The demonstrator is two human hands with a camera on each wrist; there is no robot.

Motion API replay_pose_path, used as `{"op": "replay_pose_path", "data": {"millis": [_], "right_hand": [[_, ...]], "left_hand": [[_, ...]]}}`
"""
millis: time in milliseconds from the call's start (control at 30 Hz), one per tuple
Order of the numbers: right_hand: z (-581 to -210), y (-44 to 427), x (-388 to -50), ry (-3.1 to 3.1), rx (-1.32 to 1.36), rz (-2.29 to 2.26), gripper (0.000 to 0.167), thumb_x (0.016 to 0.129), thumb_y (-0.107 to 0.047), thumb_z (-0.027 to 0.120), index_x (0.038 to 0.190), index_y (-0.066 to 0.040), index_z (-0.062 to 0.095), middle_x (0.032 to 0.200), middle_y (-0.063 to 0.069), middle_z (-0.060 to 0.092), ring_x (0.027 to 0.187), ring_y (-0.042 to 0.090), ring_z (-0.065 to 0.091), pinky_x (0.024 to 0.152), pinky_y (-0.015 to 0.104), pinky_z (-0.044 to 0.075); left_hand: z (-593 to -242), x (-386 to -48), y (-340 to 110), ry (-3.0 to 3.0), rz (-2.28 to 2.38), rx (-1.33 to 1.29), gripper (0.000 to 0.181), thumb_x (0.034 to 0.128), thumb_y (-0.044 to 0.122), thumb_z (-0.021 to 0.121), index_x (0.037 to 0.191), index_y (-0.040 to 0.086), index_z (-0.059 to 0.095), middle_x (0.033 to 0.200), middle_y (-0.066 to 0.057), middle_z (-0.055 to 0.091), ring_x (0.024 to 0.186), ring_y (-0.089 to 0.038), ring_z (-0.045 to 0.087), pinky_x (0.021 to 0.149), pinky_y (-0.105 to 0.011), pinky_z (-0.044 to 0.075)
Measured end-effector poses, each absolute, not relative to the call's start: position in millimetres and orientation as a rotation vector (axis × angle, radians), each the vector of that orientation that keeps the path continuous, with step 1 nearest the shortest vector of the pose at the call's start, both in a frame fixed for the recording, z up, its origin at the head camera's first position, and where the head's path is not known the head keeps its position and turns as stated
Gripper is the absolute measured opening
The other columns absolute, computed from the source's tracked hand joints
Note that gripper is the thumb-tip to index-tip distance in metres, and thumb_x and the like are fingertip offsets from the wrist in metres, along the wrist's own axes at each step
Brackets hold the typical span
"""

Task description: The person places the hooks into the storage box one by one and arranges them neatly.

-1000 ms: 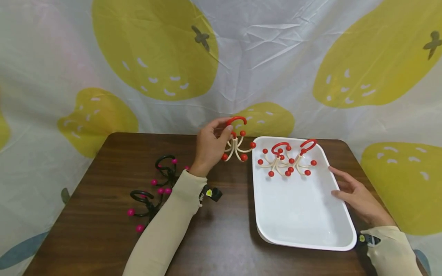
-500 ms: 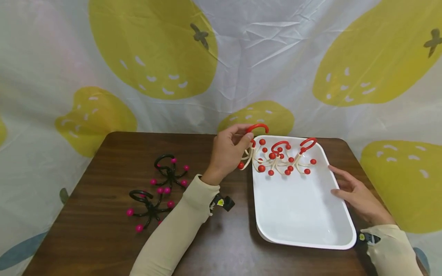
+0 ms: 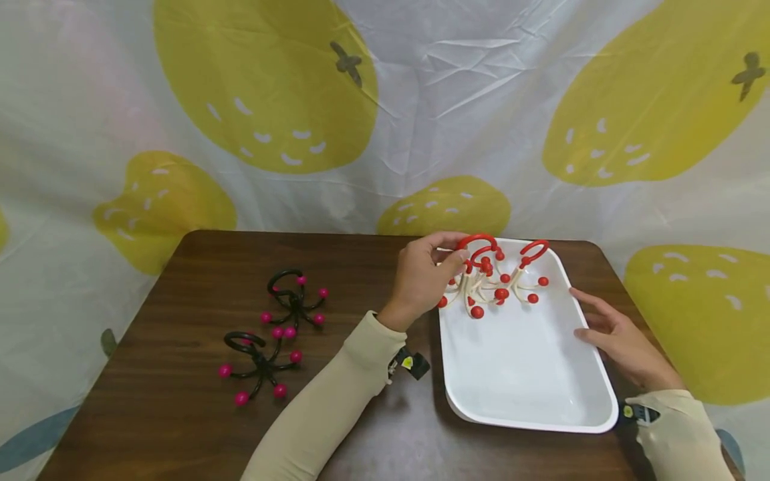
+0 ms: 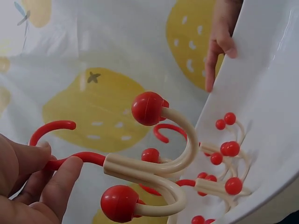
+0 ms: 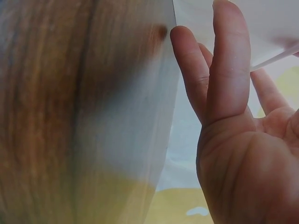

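Observation:
My left hand (image 3: pixel 426 279) pinches the red, curled top of a cream hanging hook (image 4: pixel 140 165) with red ball tips. It holds this hook over the far left part of a white tray (image 3: pixel 523 374); whether the tips touch the tray floor I cannot tell. Two more red-and-cream hooks are in the tray at its far end, one partly hidden behind the held hook, the other (image 3: pixel 519 277) to its right. At the tray's right side my right hand (image 3: pixel 628 347) holds the rim, thumb over the edge and straight fingers (image 5: pixel 229 70) outside and below.
Two black hanging hooks with pink ball tips stand on the brown table (image 3: pixel 162 334) at the left, one farther back (image 3: pixel 295 304) and one nearer (image 3: pixel 263 367). A cloth printed with yellow fruit (image 3: pixel 271 87) hangs behind the table.
My left hand has carried the hook rightward and down, from left of the tray to over its far left part. Both black hooks are now uncovered. My right hand stays at the rim.

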State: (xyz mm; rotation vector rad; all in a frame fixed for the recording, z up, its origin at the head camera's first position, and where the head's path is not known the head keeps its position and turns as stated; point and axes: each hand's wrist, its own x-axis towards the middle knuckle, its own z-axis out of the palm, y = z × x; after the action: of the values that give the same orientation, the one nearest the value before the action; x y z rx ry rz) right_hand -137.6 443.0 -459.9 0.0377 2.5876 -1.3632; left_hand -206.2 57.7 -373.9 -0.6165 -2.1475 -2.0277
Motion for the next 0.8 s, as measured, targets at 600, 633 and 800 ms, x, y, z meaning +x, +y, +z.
{"op": "replay_pose_path", "data": {"millis": [600, 633, 800], "right_hand": [[-458, 437, -132, 2.608, 0.066, -1.363, 0.079, 0.106, -0.022, 0.063, 0.171, -0.021, 0.018, 0.153, 0.043, 0.042, 0.115, 0.041, 0.069, 0.083, 0.047, 0.066], [-458, 437, -132, 2.609, 0.068, -1.360, 0.079, 0.106, -0.022, 0.064, 0.171, -0.021, 0.018, 0.153, 0.043, 0.041, 0.115, 0.042, 0.069, 0.084, 0.047, 0.066], [-459, 436, -132, 2.605, 0.071, -1.363, 0.080, 0.106, -0.023, 0.063, 0.171, -0.023, 0.017, 0.154, 0.042, 0.041, 0.116, 0.043, 0.069, 0.084, 0.047, 0.066]], "left_hand": [[-389, -197, 107, -2.251, -2.033, -0.701, 0.024, 0.0973, 0.009, 0.077, 0.122, 0.008, 0.078, 0.109, -0.006, 0.079, 0.090, -0.003, 0.069, 0.082, -0.014, 0.056], [-390, -198, 108, -2.256, -2.037, -0.699, 0.024, 0.0971, 0.009, 0.077, 0.121, 0.008, 0.077, 0.108, -0.006, 0.079, 0.088, -0.003, 0.069, 0.081, -0.014, 0.056], [-396, -201, 115, -2.265, -2.085, -0.693, 0.023, 0.0967, 0.010, 0.078, 0.119, 0.008, 0.078, 0.105, -0.006, 0.080, 0.083, 0.000, 0.066, 0.075, -0.014, 0.055]]}}
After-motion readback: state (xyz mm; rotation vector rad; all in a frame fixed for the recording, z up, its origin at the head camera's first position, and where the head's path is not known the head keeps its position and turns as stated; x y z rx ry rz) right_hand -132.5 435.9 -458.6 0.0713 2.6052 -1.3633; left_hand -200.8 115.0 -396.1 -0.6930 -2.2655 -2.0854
